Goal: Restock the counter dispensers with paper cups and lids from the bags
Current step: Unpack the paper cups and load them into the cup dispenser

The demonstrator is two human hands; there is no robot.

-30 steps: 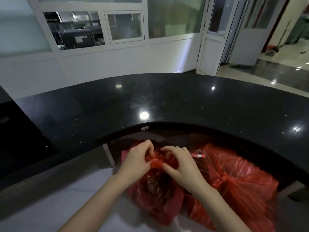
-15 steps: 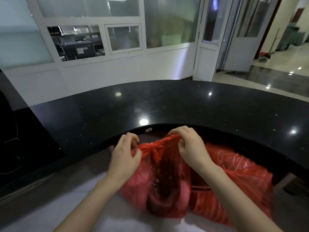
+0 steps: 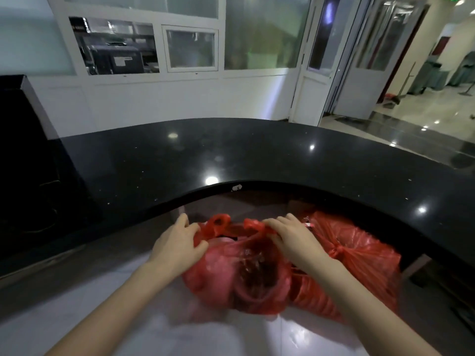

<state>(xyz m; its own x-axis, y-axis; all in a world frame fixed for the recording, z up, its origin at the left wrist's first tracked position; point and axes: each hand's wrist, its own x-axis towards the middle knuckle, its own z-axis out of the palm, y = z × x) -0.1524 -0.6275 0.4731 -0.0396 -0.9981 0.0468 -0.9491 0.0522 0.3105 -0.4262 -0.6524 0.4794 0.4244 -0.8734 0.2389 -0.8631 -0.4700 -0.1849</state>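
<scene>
A red plastic bag hangs below the inner edge of the curved black counter. My left hand grips its left handle and my right hand grips its right handle, and the mouth is pulled apart between them. The bag's contents show only as dark blurred shapes through the plastic. A second red bag, knotted at the top, sits to the right, just under the counter. No dispensers, cups or lids are plainly visible.
A white tiled floor lies under the bags. A dark block stands at the counter's left end. Behind the counter are a white partition with windows and a doorway to a hallway.
Both hands have raised the bag from the floor toward the counter edge and spread apart, so the knotted top is now an open mouth. The view has tilted upward.
</scene>
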